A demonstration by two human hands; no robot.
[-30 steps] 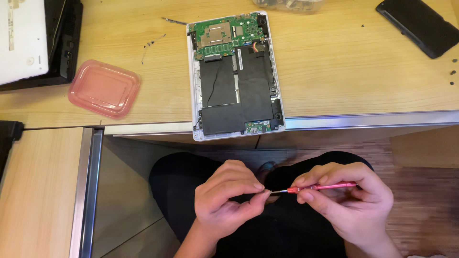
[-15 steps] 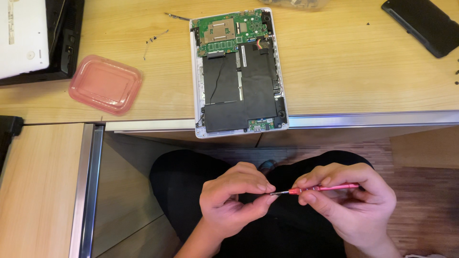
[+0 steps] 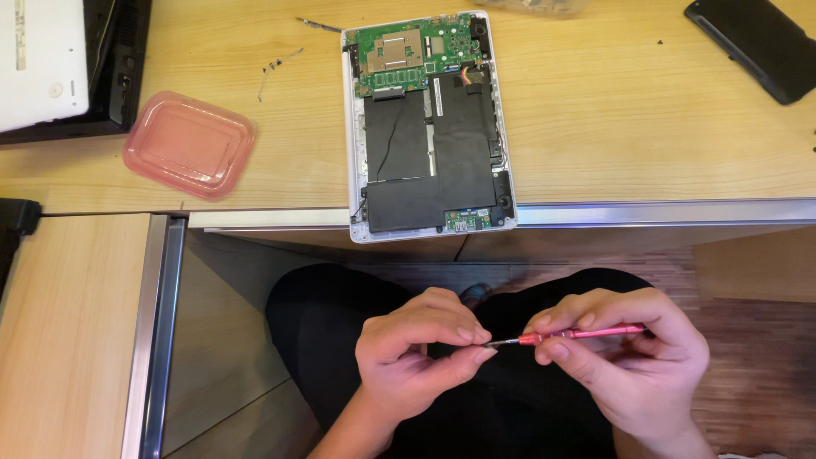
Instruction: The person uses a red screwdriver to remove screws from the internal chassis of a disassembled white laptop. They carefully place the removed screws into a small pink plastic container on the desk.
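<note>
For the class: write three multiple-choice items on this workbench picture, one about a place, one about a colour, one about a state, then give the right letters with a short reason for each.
1. Where does the pink plastic lid lie?
A. on the wooden desk, left of the opened laptop
B. on the person's lap
C. on top of the laptop

2. What colour is the handle of the screwdriver in the right hand?
A. blue
B. pink-red
C. yellow

3. In what state is the laptop on the desk?
A. closed, cover on
B. folded open with its screen lit
C. bottom cover off, circuit board and black battery bared

Answers:
1. A, the lid rests flat on the desk, apart from the laptop and to its left.
2. B, the slim handle between the fingers is pink-red; the left hand pinches at its metal tip.
3. C, the green board and black battery show inside the white shell.
</note>
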